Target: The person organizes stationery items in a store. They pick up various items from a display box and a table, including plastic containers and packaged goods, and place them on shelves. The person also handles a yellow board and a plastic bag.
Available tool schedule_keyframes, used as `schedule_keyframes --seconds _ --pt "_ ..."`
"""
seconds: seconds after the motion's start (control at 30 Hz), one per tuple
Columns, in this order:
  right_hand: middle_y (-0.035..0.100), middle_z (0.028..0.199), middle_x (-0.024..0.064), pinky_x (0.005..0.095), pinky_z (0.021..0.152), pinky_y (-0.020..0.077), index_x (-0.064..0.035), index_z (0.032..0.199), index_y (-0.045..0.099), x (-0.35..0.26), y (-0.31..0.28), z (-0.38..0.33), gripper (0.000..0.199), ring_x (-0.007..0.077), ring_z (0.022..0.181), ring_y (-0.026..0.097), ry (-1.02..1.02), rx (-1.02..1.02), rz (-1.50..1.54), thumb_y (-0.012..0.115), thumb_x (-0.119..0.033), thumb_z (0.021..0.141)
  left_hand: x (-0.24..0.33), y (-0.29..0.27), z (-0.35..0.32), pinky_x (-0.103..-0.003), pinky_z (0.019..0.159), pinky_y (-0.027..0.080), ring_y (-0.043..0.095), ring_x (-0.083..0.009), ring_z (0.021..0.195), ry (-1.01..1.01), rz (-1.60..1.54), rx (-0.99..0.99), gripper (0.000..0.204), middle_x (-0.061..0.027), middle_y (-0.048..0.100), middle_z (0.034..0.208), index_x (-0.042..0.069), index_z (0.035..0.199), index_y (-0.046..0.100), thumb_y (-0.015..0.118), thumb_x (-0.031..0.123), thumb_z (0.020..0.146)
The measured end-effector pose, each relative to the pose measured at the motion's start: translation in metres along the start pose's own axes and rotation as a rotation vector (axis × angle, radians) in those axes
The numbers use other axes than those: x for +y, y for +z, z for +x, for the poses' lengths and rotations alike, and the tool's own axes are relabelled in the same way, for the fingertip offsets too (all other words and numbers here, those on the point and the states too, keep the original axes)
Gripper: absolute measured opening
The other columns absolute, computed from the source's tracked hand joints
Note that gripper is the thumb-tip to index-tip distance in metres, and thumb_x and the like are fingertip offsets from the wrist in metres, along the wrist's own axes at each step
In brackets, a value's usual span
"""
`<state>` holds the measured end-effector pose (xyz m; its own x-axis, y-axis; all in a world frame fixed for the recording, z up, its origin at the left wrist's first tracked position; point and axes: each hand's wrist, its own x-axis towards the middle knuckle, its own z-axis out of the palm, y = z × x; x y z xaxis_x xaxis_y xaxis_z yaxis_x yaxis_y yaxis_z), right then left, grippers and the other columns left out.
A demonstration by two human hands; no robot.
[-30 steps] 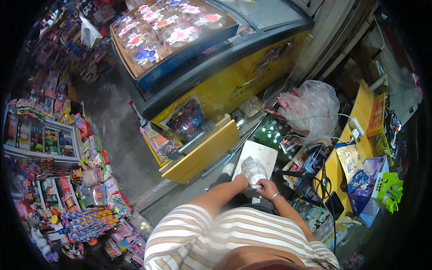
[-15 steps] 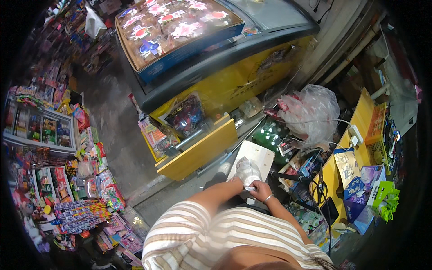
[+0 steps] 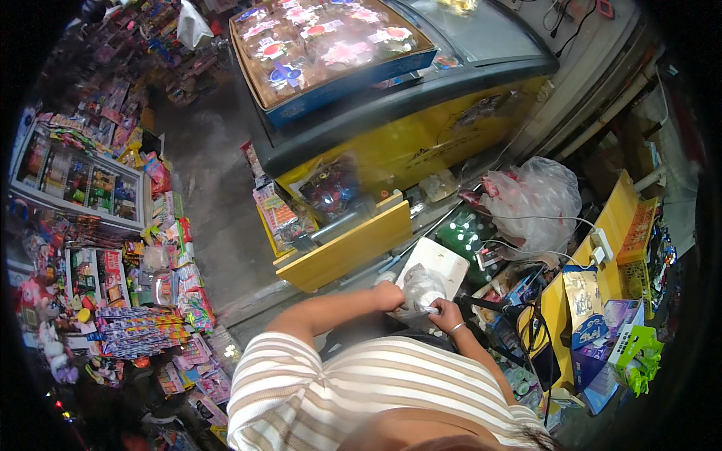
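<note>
A clear plastic bag (image 3: 423, 289) with something pale inside rests on a white, board-like surface (image 3: 449, 259) in front of me. My right hand (image 3: 445, 314) is closed on the near end of the bag, fingertips pinched together, with a bit of white showing at them. Just left of the bag is my left hand (image 3: 388, 295), its fingers curled; whatever they hold, if anything, is hidden. A band circles my right wrist.
A yellow board (image 3: 346, 252) stands ahead to the left, before a yellow freezer (image 3: 406, 143) carrying a blue carton (image 3: 353, 83) of packages. To the right are a bulging plastic bag (image 3: 538, 207), black cables (image 3: 535, 338) and a yellow shelf (image 3: 613, 203). Packaged goods (image 3: 143, 331) crowd the left.
My left hand has moved left, away from my right hand and the near end of the bag. The right hand stays at the bag. The whole view has shifted slightly.
</note>
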<state>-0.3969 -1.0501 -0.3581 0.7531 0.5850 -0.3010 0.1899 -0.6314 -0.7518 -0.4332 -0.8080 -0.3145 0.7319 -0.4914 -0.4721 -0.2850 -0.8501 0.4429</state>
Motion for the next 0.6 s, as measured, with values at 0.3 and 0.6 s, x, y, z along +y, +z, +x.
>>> schedule_keyframes --seconds 0.3,0.6 --pt "0.063 0.073 0.0161 0.0357 0.065 0.0494 -0.0056 0.080 0.064 -0.002 -0.005 0.009 0.024 0.0303 0.069 0.062 0.054 -0.055 -0.061 0.067 -0.020 0.061 -0.100 -0.288 -0.156 -0.026 0.060 0.047 0.057 -0.0081 0.063 -0.147 -0.576 1.362 0.021 -0.0023 0.064 0.072 -0.001 0.081 0.066 0.068 0.019 0.079" --pt "0.065 0.081 0.0138 0.0374 0.071 0.0494 -0.0097 0.084 0.066 0.003 -0.007 0.011 0.027 0.0292 0.077 0.063 0.209 -0.111 -0.074 0.071 -0.024 0.061 -0.277 -0.474 -0.103 -0.036 0.076 0.047 0.063 -0.0281 0.087 -0.668 -0.365 1.657 0.036 -0.0148 0.066 0.092 0.007 0.099 0.066 0.059 0.036 0.079"
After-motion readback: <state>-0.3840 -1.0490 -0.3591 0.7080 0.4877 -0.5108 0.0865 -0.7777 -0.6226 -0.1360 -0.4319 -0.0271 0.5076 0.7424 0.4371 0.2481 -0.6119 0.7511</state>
